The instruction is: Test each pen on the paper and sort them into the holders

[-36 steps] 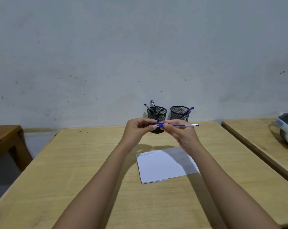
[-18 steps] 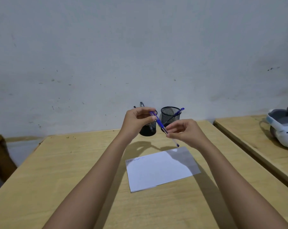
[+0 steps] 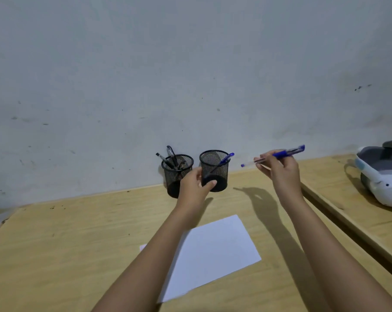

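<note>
— Left hand (image 3: pixel 196 183): how is it placed?

— It is reached forward to the two mesh holders at the back of the worktop (image 3: pixel 55 244), against the wall. The fingers are curled at the base of the right holder (image 3: pixel 214 171), thumb on its front; whether it is truly gripped or only touched cannot be told. Part of the left holder (image 3: pixel 176 174) is hidden by that hand.

— What is kept in the holders?

— Several dark pens (image 3: pixel 170 157) are stood in the left one. A single blue pen (image 3: pixel 225 159) is leaned in the right one, its cap above the rim.

— And the paper?

— The paper (image 3: pixel 213 253) is laid flat near the front, between the forearms, well apart from the holders. No marks can be made out on it from here.

— The right hand?

— The right hand (image 3: pixel 278 168) is raised to the right of the holders and closed on a blue capped pen (image 3: pixel 273 156), pinched near its middle, held nearly level with the capped end up and to the right.

— Which step is judged to be in hand?

— Sorting, most likely: the pen is carried at holder height rather than over the paper, and a holder is being steadied.

— What is called for next?

— The pen must be tipped upright and lowered through the rim of the chosen holder, clear of the pen already leaning there.
</note>
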`<action>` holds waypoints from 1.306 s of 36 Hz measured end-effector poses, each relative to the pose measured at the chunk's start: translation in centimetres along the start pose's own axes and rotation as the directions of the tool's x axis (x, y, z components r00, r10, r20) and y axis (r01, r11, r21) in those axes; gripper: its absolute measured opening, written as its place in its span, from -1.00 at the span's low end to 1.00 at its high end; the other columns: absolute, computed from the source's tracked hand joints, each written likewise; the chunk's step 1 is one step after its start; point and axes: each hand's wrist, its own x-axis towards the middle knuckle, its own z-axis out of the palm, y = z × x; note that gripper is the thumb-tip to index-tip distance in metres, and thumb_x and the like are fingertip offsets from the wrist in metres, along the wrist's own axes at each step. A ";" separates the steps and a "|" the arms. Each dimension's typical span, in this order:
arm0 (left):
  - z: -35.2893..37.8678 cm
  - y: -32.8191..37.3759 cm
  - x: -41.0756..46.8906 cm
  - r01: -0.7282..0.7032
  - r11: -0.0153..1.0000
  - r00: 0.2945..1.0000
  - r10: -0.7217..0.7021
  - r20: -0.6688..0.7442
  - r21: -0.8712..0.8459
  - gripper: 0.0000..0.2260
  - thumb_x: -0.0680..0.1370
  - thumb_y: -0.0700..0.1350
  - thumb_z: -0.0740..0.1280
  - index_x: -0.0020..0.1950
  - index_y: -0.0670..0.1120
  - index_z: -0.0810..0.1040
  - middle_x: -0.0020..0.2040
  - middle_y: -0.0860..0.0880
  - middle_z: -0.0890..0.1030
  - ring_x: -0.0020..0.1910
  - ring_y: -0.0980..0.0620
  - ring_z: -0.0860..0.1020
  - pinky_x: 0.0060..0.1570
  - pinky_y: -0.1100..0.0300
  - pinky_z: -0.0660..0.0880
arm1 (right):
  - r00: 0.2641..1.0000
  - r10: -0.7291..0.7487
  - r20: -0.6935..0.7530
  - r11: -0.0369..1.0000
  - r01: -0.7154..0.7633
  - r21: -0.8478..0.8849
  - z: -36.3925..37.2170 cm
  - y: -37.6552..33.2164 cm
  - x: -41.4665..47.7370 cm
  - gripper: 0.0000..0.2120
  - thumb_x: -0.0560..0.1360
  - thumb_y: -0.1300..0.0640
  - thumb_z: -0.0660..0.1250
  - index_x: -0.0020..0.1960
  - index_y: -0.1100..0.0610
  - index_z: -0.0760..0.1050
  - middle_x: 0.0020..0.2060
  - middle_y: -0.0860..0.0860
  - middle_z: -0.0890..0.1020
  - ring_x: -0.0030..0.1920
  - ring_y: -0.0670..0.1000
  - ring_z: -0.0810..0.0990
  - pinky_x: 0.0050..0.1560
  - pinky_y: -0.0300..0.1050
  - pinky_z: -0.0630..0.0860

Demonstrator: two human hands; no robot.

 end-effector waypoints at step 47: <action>2.8 -6.1 6.0 0.074 0.982 0.997 -0.076 0.006 0.174 -0.55 0.47 -0.08 0.40 0.31 -0.08 0.37 0.22 -0.03 0.52 0.22 0.02 0.48 0.24 0.13 0.39 | 0.872 0.283 0.399 0.809 0.006 -0.588 2.8 6.5 6.9 -0.72 0.49 0.19 0.34 0.19 0.18 0.55 0.15 0.07 0.61 0.19 0.01 0.55 0.20 -0.19 0.39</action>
